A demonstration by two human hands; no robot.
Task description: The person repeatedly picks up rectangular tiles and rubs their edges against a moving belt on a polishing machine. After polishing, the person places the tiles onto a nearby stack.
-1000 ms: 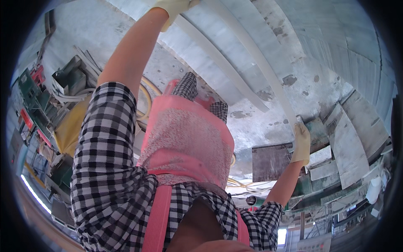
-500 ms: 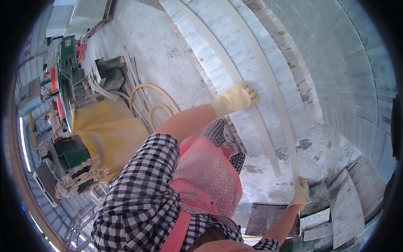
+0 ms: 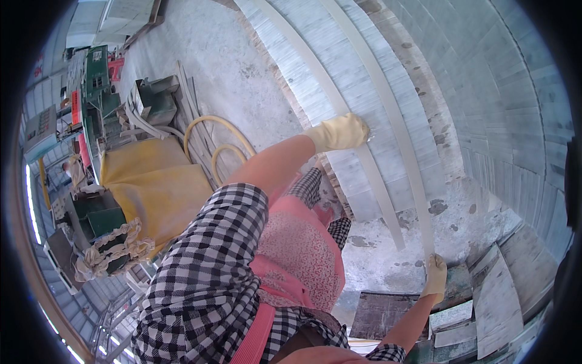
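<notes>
We see our left hand point(image 3: 341, 131), in a pale yellow glove, stretched far out with its fingers laid flat on a long, thin white strip point(image 3: 364, 161); whether they curl under its edge we cannot tell. That strip curves across a wide bed of grey slabs point(image 3: 485, 109), ribbed with fine lines and laid in neat rows. Our right hand point(image 3: 434, 276), gloved the same way, is closed around the near end of a second white strip point(image 3: 394, 115), which runs just beside the first and lies along the same slabs. Both strips look smooth, narrow and flat, like cut lengths of stone or trim.

Below the slabs, the concrete floor point(image 3: 388, 255) is rough, dusty and stained with dark patches. Flat grey offcuts point(image 3: 503, 291) are stacked near our right hand, and a dark square plate point(image 3: 382, 309) lies just beside it.

To our left stands a bulky shape under a yellow cover point(image 3: 145, 176), its cloth wrinkled and soft. A looped yellow hose point(image 3: 212, 130) lies on the floor beside it, touching a bundle of pale bars point(image 3: 188, 100). A green machine point(image 3: 96, 73) stands further off by the wall.

We wear a black-and-white checked shirt point(image 3: 206, 273) and a pink apron point(image 3: 297, 249) with a speckled front.
</notes>
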